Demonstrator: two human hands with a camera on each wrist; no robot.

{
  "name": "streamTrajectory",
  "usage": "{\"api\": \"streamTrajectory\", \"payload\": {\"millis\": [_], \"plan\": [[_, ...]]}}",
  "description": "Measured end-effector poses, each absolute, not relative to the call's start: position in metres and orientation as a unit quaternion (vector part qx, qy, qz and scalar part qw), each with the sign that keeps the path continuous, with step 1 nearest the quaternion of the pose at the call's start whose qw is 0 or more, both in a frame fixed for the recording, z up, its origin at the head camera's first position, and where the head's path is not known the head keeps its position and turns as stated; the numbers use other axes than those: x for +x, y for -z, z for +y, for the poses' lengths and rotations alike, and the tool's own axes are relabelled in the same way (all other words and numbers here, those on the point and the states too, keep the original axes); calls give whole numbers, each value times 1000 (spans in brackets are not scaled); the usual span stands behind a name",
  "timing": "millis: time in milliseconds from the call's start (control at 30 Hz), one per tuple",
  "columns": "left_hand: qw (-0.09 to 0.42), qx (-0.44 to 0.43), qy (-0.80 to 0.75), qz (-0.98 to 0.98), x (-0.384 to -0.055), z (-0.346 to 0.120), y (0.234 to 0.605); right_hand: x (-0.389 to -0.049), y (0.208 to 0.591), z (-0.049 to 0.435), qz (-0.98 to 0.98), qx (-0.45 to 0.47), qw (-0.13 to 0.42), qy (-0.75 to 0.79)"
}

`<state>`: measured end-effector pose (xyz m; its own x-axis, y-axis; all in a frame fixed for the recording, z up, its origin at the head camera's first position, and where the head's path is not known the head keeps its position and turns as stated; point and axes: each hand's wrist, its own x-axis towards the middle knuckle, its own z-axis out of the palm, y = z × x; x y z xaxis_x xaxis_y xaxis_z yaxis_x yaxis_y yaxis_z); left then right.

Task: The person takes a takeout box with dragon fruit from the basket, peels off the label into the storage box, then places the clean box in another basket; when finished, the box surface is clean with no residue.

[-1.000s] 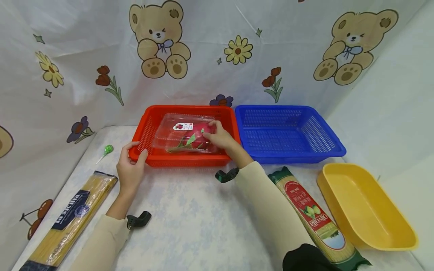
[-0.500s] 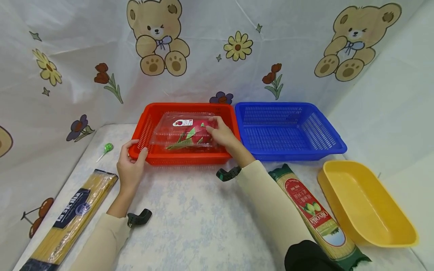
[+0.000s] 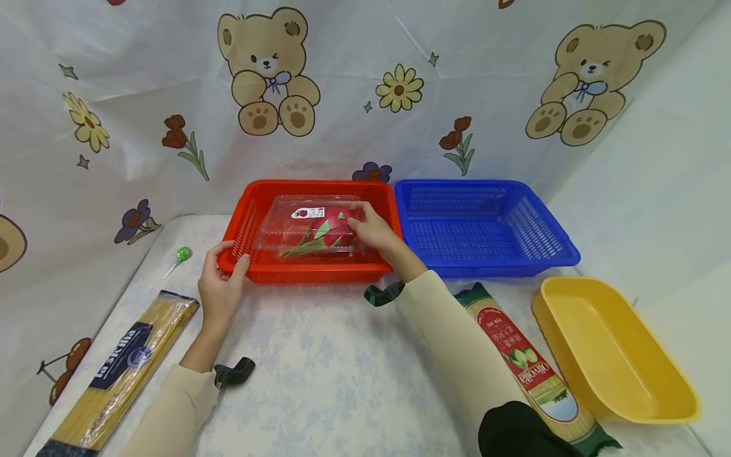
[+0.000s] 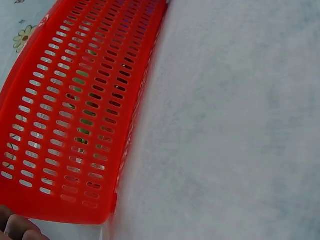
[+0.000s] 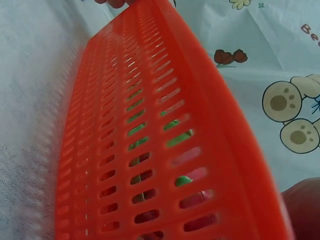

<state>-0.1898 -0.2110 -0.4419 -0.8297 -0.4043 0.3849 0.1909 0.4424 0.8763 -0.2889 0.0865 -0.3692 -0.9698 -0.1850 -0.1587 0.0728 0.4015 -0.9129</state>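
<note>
A red slotted basket stands at the back of the table. Inside it lies a clear clamshell box with a red and green dragon fruit. My left hand grips the basket's front-left corner, thumb over the rim. My right hand reaches over the front wall and curls around the box's right end. In the left wrist view the basket's wall fills the left side, with a fingertip at the bottom corner. The right wrist view looks through the slotted wall at green and red inside.
A blue basket sits right of the red one, touching it. A yellow tray stands at the front right, beside a green and red noodle packet. A spaghetti packet and a green lollipop lie at the left.
Both hands have kept their places on the basket and the box. The box has barely shifted; only the head view has wobbled.
</note>
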Motion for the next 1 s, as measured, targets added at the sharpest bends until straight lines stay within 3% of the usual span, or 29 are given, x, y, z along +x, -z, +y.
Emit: {"api": "streamTrajectory", "payload": {"millis": [400, 1000], "plan": [[280, 66, 523, -802, -191, -211, 444, -278, 350, 92, 830, -50, 69, 551], [285, 62, 531, -795, -195, -210, 441, -226, 314, 106, 787, -62, 57, 611]]}}
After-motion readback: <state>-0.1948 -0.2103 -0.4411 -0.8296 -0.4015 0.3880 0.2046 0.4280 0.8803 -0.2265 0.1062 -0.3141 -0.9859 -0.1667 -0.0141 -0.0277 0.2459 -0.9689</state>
